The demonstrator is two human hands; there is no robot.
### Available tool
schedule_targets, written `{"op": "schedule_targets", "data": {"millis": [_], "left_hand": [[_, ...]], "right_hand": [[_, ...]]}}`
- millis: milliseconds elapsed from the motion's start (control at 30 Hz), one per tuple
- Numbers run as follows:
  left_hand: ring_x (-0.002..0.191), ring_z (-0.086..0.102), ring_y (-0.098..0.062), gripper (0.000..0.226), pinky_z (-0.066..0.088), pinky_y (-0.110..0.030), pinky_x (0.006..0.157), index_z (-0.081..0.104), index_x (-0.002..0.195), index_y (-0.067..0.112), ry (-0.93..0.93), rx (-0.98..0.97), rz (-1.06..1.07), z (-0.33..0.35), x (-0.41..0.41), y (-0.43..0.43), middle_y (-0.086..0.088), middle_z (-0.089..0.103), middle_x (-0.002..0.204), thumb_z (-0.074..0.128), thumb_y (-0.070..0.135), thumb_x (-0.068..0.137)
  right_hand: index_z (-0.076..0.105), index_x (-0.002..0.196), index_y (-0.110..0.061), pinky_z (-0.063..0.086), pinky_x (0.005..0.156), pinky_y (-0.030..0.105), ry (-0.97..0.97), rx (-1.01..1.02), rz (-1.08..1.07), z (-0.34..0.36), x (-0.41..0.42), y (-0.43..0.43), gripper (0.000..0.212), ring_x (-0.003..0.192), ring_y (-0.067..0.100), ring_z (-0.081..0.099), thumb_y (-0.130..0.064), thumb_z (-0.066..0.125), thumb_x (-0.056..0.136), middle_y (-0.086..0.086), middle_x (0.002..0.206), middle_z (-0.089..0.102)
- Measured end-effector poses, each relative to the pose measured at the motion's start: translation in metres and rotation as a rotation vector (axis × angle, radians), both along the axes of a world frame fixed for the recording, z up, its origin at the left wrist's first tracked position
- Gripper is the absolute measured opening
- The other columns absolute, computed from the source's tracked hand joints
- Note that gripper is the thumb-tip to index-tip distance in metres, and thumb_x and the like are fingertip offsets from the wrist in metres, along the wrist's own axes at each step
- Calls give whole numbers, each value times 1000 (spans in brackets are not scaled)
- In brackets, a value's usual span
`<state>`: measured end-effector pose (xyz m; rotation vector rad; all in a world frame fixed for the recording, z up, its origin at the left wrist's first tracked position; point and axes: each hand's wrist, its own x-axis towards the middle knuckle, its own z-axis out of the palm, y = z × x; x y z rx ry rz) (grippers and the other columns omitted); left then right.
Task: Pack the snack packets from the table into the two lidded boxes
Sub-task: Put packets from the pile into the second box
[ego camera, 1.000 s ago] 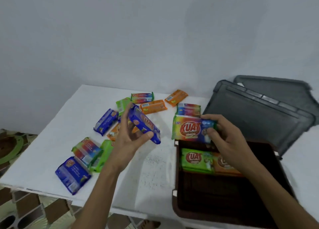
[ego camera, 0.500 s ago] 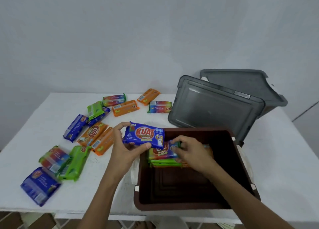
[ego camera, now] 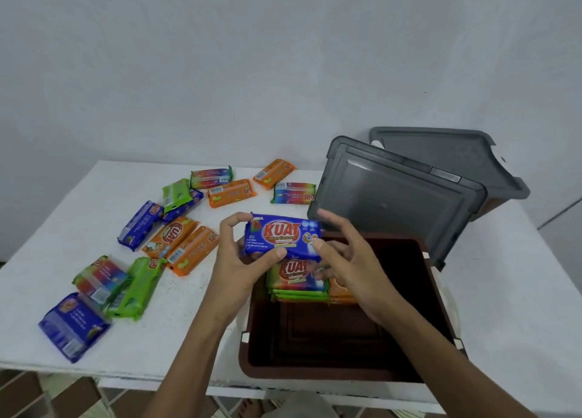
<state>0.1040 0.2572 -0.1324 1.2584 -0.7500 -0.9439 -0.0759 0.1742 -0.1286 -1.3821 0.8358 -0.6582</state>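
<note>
The setting looks like a plain room in a home; a pale painted wall (ego camera: 220,71) stands right behind a white, speckled worktop (ego camera: 510,291); below its front edge shows a floor (ego camera: 37,392) of brown patterned tiles. The goods are household ones: retail snack packets (ego camera: 231,192) lie loose on the worktop; a brown plastic storage box (ego camera: 244,354) stands open, its grey lid (ego camera: 393,203) propped against a second lidded box (ego camera: 441,153) behind.
</note>
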Motion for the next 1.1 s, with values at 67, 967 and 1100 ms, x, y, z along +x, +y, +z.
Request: {"op": "schedule_targets", "data": {"millis": [67, 967, 1100], "left_hand": [[105, 69, -17, 53, 59, -28, 67, 50, 111, 46, 4, 14, -89, 2, -10, -1, 7, 70, 112, 78, 29, 69], [126, 48, -14, 24, 48, -42, 100, 70, 111, 16, -888, 109, 89, -41, 7, 9, 2, 54, 136, 51, 8, 98], [129, 46, -11, 27, 47, -40, 102, 67, 117, 20, -902, 83, 13, -44, 12, 15, 7, 49, 144, 46, 22, 100]], "right_hand": [[54, 132, -32, 62, 69, 36, -121, 77, 11, 5, -7, -3, 49, 94, 28, 71, -27, 67, 85, -4, 111, 70], [51, 139, -20, 52, 90, 27, 1016, -592, -102, -37, -64, 0, 40, 111, 19, 60, -28, 51, 100, 8, 129, 59], [44, 142, -23, 53, 89, 30, 1152, -673, -110, -29, -57, 4, 45, 115, 21, 53, -37, 47, 100, 8, 134, 49]]}}
